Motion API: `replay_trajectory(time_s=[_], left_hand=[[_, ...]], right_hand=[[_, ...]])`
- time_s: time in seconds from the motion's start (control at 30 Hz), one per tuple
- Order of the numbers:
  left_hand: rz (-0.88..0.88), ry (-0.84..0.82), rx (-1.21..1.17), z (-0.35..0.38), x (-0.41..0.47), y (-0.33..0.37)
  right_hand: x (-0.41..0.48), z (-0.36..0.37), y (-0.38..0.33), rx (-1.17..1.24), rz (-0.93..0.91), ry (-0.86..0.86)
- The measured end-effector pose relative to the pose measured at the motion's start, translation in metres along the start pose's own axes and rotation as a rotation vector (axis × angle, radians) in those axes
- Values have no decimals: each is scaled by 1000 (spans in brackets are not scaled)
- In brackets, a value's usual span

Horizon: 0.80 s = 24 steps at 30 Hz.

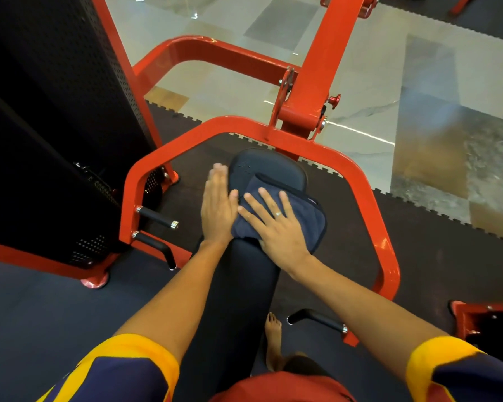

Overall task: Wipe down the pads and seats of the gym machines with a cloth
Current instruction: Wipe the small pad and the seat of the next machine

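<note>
A dark blue cloth (302,210) lies on the black seat pad (269,166) of a red gym machine. My right hand (276,224) presses flat on the cloth with fingers spread and a ring on one finger. Beside it, my left hand (218,207) rests flat with straight fingers on the left edge of the pad, its thumb touching the cloth. A long black back pad (241,288) runs from the seat toward me, between my forearms. Small droplets show on the far part of the seat.
A red tubular frame (369,181) rings the seat. Black handles (154,214) stick out at the left and another handle (317,319) at the lower right. A black perforated weight-stack cover (55,117) stands at the left. My bare foot (273,338) is on the dark mat.
</note>
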<state>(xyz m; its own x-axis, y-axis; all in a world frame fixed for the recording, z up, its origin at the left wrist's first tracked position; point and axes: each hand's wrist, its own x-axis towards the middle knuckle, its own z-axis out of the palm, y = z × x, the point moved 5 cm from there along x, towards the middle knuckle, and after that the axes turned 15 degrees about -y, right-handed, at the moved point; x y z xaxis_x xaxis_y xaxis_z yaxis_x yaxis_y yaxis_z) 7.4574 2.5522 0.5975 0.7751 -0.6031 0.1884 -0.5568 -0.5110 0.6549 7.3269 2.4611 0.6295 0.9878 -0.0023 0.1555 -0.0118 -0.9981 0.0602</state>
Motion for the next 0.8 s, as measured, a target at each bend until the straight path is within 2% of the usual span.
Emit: replay_trajectory(time_s=[0.07, 0.17, 0.27, 0.5, 0.7, 0.8], left_hand=[[-103, -10, -69, -3, -7, -11], [-83, -26, -69, -2, -18, -9], [-165, 16, -107, 0, -35, -16], [-418, 126, -151, 9, -63, -35], [-559, 240, -130, 18, -81, -33], [-627, 256, -127, 23, -90, -34]], right_hand=[[8, 0, -4, -13, -33, -23], [-18, 4, 9, -96, -139, -77], [-37, 4, 21, -173, -217, -131], [35, 4, -20, -214, -256, -193], [7, -6, 19, -224, -368, -238], [20, -3, 7, -257, -417, -255]])
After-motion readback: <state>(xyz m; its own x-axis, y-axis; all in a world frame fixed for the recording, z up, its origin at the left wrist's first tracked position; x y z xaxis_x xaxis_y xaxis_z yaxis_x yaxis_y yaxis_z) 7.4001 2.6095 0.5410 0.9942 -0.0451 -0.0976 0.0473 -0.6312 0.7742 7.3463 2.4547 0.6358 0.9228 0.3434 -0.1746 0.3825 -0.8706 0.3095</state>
